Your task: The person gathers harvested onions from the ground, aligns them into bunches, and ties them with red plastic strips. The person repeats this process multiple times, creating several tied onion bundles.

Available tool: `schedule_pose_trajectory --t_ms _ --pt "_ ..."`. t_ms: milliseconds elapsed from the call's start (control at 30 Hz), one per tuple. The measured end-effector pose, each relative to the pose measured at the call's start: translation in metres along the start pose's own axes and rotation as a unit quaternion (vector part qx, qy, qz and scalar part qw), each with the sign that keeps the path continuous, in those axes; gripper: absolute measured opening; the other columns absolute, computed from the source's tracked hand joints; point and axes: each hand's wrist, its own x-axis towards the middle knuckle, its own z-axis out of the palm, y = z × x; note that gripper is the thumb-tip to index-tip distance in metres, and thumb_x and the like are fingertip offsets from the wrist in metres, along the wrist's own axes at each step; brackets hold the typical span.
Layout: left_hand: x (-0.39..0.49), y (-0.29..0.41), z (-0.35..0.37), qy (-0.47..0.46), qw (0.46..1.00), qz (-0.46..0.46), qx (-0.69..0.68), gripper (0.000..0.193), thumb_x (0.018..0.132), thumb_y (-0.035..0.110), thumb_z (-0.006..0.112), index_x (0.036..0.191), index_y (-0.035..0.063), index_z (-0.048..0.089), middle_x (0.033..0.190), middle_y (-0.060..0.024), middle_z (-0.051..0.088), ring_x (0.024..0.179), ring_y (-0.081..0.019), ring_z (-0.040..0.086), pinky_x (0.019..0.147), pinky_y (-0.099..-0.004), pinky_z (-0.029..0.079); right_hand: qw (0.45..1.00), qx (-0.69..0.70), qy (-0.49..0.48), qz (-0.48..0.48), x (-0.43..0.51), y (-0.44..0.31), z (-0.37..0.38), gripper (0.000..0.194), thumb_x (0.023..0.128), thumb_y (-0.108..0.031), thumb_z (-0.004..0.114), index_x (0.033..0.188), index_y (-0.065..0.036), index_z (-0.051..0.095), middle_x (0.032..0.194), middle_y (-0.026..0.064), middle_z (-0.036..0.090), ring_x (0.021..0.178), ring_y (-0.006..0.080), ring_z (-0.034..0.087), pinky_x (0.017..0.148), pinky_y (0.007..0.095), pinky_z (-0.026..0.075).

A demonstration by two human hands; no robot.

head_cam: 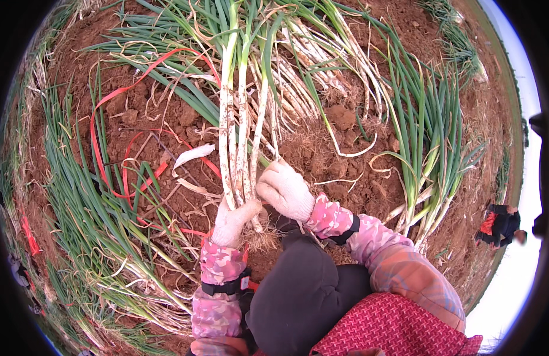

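A small bunch of long scallions (242, 124) stands root end down in my left hand (233, 220), which wears a pale knit glove. The fingers wrap the white stems just above the soil-covered roots (261, 238). To its right, my right hand (287, 190), in a matching glove, has its fingers curled at the lower end of a thin pale stalk (275, 129). What lies inside those fingers is hidden. The green leaves of the held bunch run up over a pile of scallions (296, 89) on the soil.
Red plastic strapping (96, 133) loops over brown soil (359, 187) on the left. Beside it is a pale dry peel (193, 153). More scallions lie in heaps on the left (92, 213) and right (428, 147). A person (499, 224) is at the far right. My dark-clothed knee (292, 293) is below my hands.
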Motion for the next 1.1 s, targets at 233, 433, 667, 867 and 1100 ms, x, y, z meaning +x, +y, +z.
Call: schedule_pose_trajectory --t_ms 233,433,667,867,1100 --pt "-0.025 0.039 0.006 -0.111 0.985 0.064 -0.119 0.067 0.082 0.025 0.078 0.134 -0.0101 0.055 0.063 -0.0043 0.053 0.049 -0.0161 0.049 0.049 -0.0333 0.039 0.923 -0.112 0.128 0.345 0.064 0.050 0.010 0.105 0.081 -0.054 0.083 0.156 0.004 0.039 0.137 0.0287 0.059 0.130 0.0472 0.056 0.109 0.0542 0.047" --pt "-0.038 0.078 -0.009 -0.210 0.938 0.131 -0.243 0.074 0.087 0.026 0.083 0.140 -0.0115 0.050 0.065 -0.0036 0.056 0.050 -0.0140 0.051 0.048 -0.0319 0.040 0.918 -0.152 0.034 0.365 0.098 0.081 0.032 0.109 0.076 -0.040 0.085 0.162 -0.004 0.030 0.129 0.0296 0.064 0.125 0.0456 0.061 0.105 0.0536 0.052" --pt "-0.112 0.241 -0.091 -0.507 0.825 0.225 -0.109 0.069 0.102 0.013 0.069 0.157 -0.0068 0.032 0.071 0.0002 0.063 0.055 -0.0092 0.061 0.047 -0.0271 0.056 0.895 0.136 0.216 0.366 0.107 0.158 -0.072 0.074 0.082 -0.011 0.074 0.148 0.008 0.049 0.115 0.0198 0.073 0.103 0.0317 0.073 0.096 0.0397 0.056" --pt "-0.108 0.154 -0.139 -0.420 0.858 0.262 -0.135 0.069 0.102 0.017 0.070 0.155 -0.0079 0.034 0.068 0.0030 0.062 0.051 -0.0098 0.059 0.046 -0.0288 0.052 0.835 -0.355 0.238 0.347 0.092 0.197 -0.160 0.051 0.089 -0.031 0.078 0.128 0.000 0.067 0.119 0.0235 0.071 0.110 0.0382 0.070 0.096 0.0479 0.055" --pt "-0.085 0.009 -0.095 0.087 0.995 0.052 -0.025 0.067 0.082 0.023 0.079 0.135 -0.0090 0.054 0.074 -0.0032 0.056 0.056 -0.0132 0.050 0.049 -0.0304 0.037 0.930 -0.239 -0.183 0.211 0.018 0.085 -0.008 0.051 0.088 -0.043 0.077 0.119 -0.004 0.067 0.108 0.0191 0.072 0.095 0.0370 0.073 0.087 0.0487 0.058"
